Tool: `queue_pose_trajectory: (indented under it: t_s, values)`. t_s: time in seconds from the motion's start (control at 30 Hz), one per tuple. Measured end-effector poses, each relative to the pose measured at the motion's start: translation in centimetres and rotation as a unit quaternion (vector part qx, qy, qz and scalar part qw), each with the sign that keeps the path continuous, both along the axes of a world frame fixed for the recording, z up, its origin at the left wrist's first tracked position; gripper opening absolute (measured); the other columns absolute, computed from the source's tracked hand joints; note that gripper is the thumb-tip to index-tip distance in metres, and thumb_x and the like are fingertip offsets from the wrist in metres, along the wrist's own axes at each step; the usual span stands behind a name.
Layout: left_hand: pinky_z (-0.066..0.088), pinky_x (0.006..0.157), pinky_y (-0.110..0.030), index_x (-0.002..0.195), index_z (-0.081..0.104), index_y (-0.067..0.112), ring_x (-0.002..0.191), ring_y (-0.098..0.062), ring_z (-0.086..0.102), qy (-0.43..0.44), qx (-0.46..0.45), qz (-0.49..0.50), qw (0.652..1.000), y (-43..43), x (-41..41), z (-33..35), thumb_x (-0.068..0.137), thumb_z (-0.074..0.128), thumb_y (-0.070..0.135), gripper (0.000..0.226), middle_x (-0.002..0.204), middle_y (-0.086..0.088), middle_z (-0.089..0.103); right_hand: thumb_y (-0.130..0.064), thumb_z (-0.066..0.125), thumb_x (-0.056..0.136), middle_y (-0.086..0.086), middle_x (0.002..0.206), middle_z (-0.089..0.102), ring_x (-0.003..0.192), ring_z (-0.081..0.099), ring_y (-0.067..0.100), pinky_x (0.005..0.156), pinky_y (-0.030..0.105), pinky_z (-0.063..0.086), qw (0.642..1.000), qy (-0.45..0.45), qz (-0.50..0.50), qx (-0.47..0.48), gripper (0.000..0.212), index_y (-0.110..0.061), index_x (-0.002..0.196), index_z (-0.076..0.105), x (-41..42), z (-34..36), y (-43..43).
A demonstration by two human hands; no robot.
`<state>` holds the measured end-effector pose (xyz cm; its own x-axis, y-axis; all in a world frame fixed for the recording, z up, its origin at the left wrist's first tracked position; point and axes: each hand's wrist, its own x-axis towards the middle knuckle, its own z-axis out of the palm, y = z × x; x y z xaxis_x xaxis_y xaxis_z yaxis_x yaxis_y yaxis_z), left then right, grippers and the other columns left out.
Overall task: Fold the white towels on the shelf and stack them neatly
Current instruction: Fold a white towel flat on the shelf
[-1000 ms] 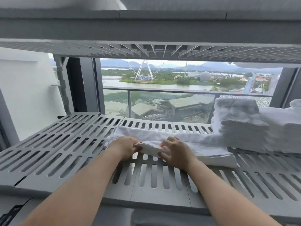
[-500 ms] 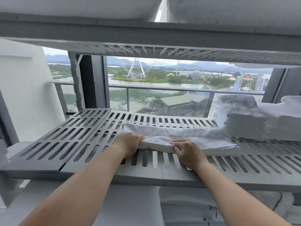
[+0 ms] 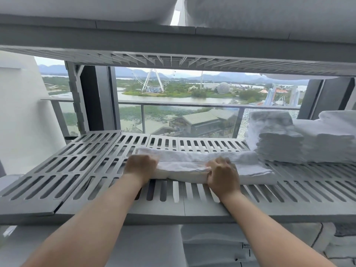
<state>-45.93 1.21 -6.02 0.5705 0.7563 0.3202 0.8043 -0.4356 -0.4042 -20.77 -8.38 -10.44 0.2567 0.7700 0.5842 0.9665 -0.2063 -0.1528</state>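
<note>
Terry-soft white towel (image 3: 185, 167) is lying half-folded on the shelf (image 3: 92, 170) just left of the folded stack (image 3: 279, 143), looking light and floppy, so left hand (image 3: 141, 166) and right hand (image 3: 221, 176) are both clutching its folded near edge.

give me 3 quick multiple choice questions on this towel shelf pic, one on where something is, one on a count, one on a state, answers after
1. Where on the shelf do the folded stacks sit?
A) left end
B) right end
C) front middle

2. How many hands touch the towel being folded?
A) none
B) one
C) two

3. What is the right hand doing?
A) hanging idle
B) gripping the towel's near edge
C) lifting a stack

Answers:
1 B: the folded stacks stand at the shelf's right end.
2 C: the left hand and right hand both lie on it.
3 B: its fingers curl over the near fold.
</note>
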Motion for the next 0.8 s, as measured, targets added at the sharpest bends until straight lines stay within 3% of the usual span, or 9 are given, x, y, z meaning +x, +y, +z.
queue_pose_trajectory:
  t_s: [0.07,0.2,0.37,0.6,0.8]
  values:
    - [0.057,0.068,-0.035,0.099,0.062,0.018,0.08,-0.023,0.066,-0.023,-0.016,0.009,1.0,0.8,-0.2,-0.6,0.087,0.046,-0.005,0.031,0.086,0.002,0.061,-0.002,0.053,0.08,0.01,0.095,0.063,0.093,0.06,0.031,0.078,0.038,0.051,0.997,-0.036,-0.074,-0.002,0.03,-0.014,0.099,0.072,0.7,0.9,-0.3]
    - [0.049,0.068,-0.033,0.1,0.064,0.02,0.091,-0.025,0.066,-0.048,-0.022,0.024,0.998,2.2,0.2,0.5,0.086,0.042,-0.004,0.034,0.1,-0.001,0.066,-0.004,0.046,0.088,0.008,0.1,0.065,0.084,0.066,0.027,0.065,0.035,0.055,0.991,-0.034,-0.126,-0.003,0.034,-0.015,0.119,0.058,2.4,3.6,-0.5]
    - [0.044,0.065,-0.033,0.109,0.058,0.022,0.096,-0.026,0.066,-0.065,-0.035,0.032,0.997,4.3,1.7,2.4,0.086,0.036,-0.005,0.042,0.109,-0.001,0.066,0.0,0.049,0.082,0.009,0.091,0.069,0.084,0.068,0.03,0.063,0.032,0.04,0.974,-0.033,-0.209,-0.078,0.022,-0.011,0.09,0.066,5.5,6.3,-0.3]
    - [0.053,0.081,-0.039,0.114,0.062,0.02,0.105,-0.03,0.064,-0.031,-0.051,0.096,0.994,8.6,5.2,4.5,0.087,0.037,-0.004,0.044,0.116,-0.005,0.065,-0.005,0.047,0.086,0.013,0.099,0.07,0.095,0.068,0.034,0.066,0.033,0.042,0.98,0.044,-0.182,-0.062,0.026,-0.009,0.101,0.068,8.3,6.6,5.5]
    - [0.048,0.072,-0.038,0.12,0.06,0.018,0.102,-0.029,0.062,-0.024,-0.079,0.172,0.982,13.3,8.4,5.4,0.087,0.043,-0.003,0.043,0.115,-0.005,0.062,-0.008,0.044,0.089,0.012,0.102,0.071,0.097,0.067,0.033,0.065,0.033,0.044,0.982,0.084,-0.148,-0.082,0.026,-0.01,0.1,0.068,11.8,6.9,13.1]
